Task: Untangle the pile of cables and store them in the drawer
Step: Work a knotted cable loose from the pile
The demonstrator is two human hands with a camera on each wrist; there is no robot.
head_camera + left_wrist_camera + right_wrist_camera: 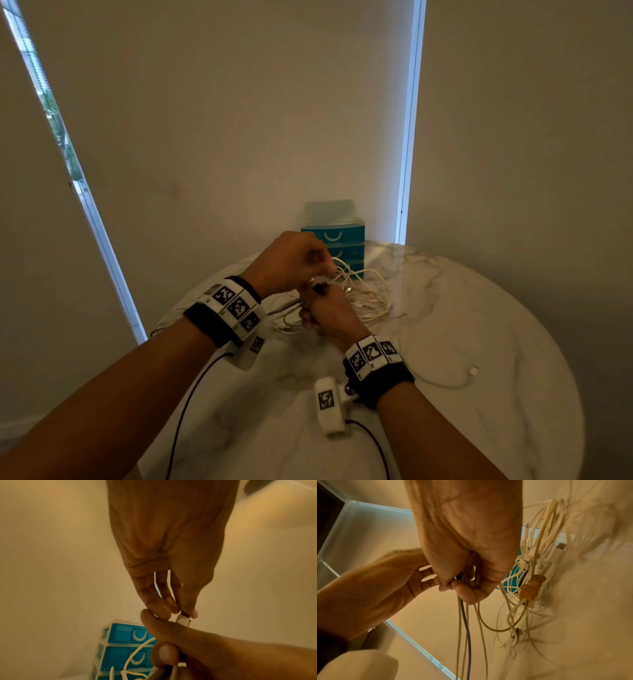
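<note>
A tangle of white cables point(364, 296) lies on the round marble table point(462, 308), in front of a blue drawer unit point(333, 235) with its drawers closed. My left hand point(320, 270) is raised over the pile's near edge. It pinches a white cable plug point(181, 620) between thumb and fingertips. Just below it, my right hand point(317, 308) grips a bunch of strands. In the right wrist view these strands point(465, 622) hang from the fist, one of them dark grey. The rest of the tangle point(530, 582) dangles beside the hand, with a brownish wrapped part in it.
A separate white cable point(455, 378) lies alone on the table's right side. More thin strands trail to the left near the table edge point(164, 325). The drawer unit point(123, 642) stands against the wall with roller blinds behind it.
</note>
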